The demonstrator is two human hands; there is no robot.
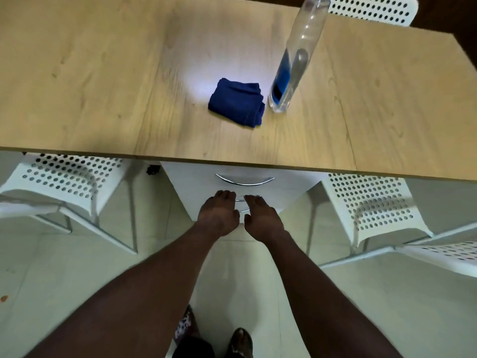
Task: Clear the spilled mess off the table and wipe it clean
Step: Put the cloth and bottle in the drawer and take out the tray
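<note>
Head view: where does the blue cloth (237,104) sit?
— Folded, mid-desk (103,73), just beside an upright clear bottle (291,65) to its right.
And the hands?
— Left hand (218,215) and right hand (260,218) hang side by side below the desk's near edge, before the white drawers (245,179). Both have their fingers relaxed and hold nothing.

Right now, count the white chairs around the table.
3: far chair beyond the table, top right; left chair and right chair on the near side. A perforated panel at the right edge may be a fourth.
</note>
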